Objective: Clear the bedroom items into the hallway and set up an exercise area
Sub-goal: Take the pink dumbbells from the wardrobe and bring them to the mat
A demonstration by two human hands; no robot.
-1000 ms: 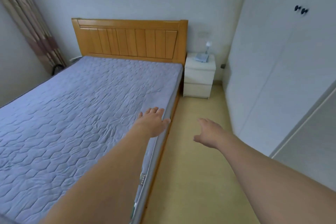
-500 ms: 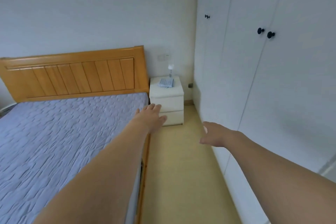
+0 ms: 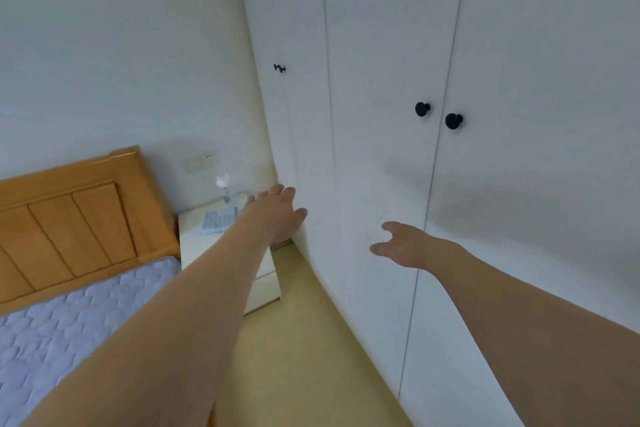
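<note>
A white wardrobe [image 3: 519, 184] with black round knobs [image 3: 453, 121] fills the right side. At lower left lies the bed [image 3: 69, 322], bare quilted mattress under a wooden headboard [image 3: 69, 218]. Between them, against the wall, stands a white nightstand [image 3: 194, 246] bearing a small lamp [image 3: 223, 187]. Left hand [image 3: 275, 215] reaches forward, fingers straight and together; right hand [image 3: 405, 246] hangs relaxed, fingers loosely apart, both holding nothing

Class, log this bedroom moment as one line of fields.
left hand: open, empty, in front of nightstand | right hand: open, empty, near wardrobe | bed: bare mattress
</note>
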